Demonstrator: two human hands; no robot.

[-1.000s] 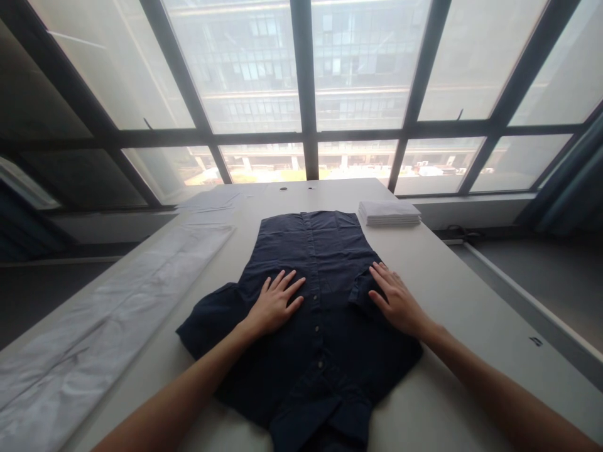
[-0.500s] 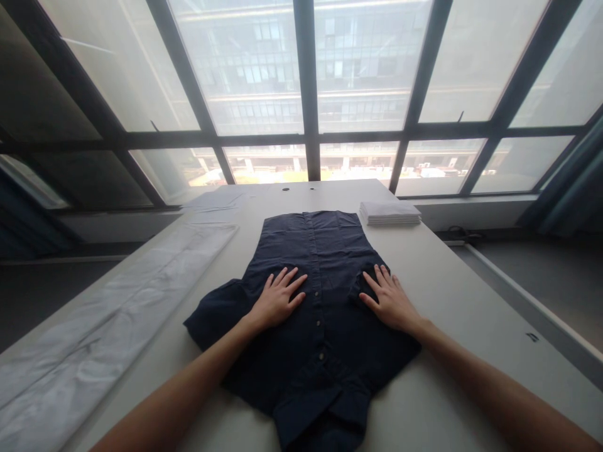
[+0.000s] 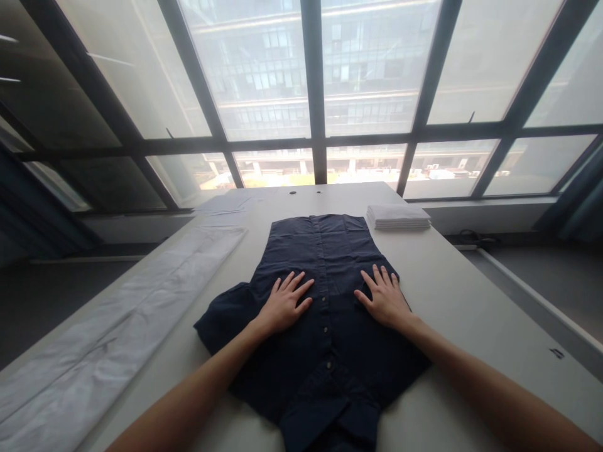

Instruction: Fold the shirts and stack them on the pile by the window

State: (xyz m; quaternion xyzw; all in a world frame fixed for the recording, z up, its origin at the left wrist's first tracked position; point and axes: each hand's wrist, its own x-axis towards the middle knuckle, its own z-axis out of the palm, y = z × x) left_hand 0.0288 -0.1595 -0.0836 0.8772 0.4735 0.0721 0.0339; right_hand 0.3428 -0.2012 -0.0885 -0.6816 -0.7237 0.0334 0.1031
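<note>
A dark navy button-up shirt (image 3: pixel 325 251) lies front side up, its collar (image 3: pixel 325 417) towards me and its hem at the far end. My left hand (image 3: pixel 285 302) rests on the shirt with fingers spread, just left of the button row. On the other side of the buttons, my right hand (image 3: pixel 385 296) lies flat with its fingers apart, near the shirt's right edge. One short sleeve (image 3: pixel 221 311) sticks out to the left; the right sleeve is partly hidden by my hand and forearm.
The shirt is on a long white table (image 3: pixel 452 326). A stack of folded white cloth (image 3: pixel 398 216) sits at the far right. Along the left edge stretches a shiny white plastic-like sheet (image 3: pixel 117 326), with thin pale sheets (image 3: pixel 223 206) beyond it. Large windows stand behind the table.
My right hand has shifted slightly inward, and the bunched fabric beside it looks flatter. My left hand stays in place on the shirt. The whole view has moved a little.
</note>
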